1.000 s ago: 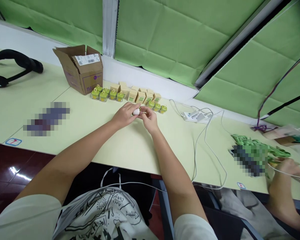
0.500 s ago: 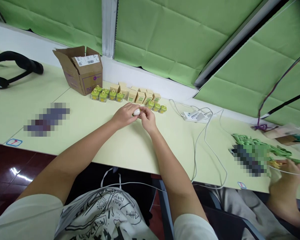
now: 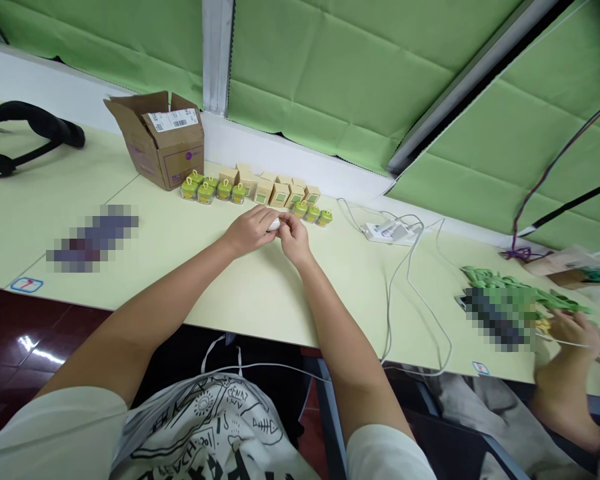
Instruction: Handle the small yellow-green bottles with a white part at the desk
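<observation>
Both my hands meet above the table, close to the row of small boxes. My left hand (image 3: 253, 231) is closed around a small white rounded object (image 3: 274, 225), most of which is hidden by the fingers. The bent fingers of my right hand (image 3: 294, 238) pinch at the object's right side. Just beyond them stand several small clear containers with green lids and loops (image 3: 312, 213). More of these green-lidded containers (image 3: 205, 192) are grouped to the left, beside several small cardboard boxes (image 3: 280, 194).
An open cardboard carton (image 3: 165, 143) stands at the back left, near a black padded band (image 3: 35, 127). A white power strip (image 3: 390, 231) with trailing cables lies to the right. Further right, another person's hand (image 3: 573, 333) is by green straps (image 3: 495, 278).
The white object has turned slightly in my fingers and less of it shows. My hands stay in nearly the same place. The other person's hand has shifted slightly.
</observation>
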The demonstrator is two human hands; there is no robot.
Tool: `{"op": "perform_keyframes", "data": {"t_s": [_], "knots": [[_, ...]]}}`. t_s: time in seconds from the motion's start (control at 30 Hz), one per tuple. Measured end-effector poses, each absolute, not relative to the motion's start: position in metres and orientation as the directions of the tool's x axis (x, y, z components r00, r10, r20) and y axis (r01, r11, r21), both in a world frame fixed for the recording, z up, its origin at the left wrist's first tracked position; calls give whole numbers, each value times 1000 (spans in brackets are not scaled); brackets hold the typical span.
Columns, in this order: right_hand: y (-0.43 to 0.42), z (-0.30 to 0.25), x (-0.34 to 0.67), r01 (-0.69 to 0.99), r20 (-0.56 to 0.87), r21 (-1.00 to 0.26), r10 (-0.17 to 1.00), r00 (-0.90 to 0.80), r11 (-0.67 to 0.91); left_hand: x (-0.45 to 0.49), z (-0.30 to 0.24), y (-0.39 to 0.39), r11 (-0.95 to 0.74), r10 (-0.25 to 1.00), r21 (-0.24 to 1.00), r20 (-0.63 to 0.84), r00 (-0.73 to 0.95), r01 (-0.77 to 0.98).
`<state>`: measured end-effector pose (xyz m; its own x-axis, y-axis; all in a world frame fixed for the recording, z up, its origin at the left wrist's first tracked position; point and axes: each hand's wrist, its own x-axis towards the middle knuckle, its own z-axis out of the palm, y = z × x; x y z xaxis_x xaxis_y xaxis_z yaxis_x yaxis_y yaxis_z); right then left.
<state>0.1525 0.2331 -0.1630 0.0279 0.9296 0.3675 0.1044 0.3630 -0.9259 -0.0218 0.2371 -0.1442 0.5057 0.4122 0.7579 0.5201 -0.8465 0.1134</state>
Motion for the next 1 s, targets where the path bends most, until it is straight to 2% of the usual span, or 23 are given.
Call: {"op": "perform_keyframes", "data": {"t_s": [0.2,0.37,0.57,0.67,0.83,1.0], "knots": [[230,-157,154,-33,276,-961,961,-23,275,-25,-149,242,-857,391,130,796,463,499],[227,-148,161,-176,155,-976,976,-154,127,-26,-155,242,-821,509,322,786,350,471],[221,-140,165,-224,134,-972,947,-292,69,-16,-159,236,-786,607,497,734,304,368],[221,-140,166,-233,122,-971,955,-270,58,-13,-163,238,-769,632,550,732,256,325],[223,-139,167,-243,96,-969,976,-197,46,-17,-169,255,-686,707,673,706,36,275],[227,-138,170,-256,39,-966,998,-40,28,-24,-176,270,-582,797,776,603,-18,242]]}}
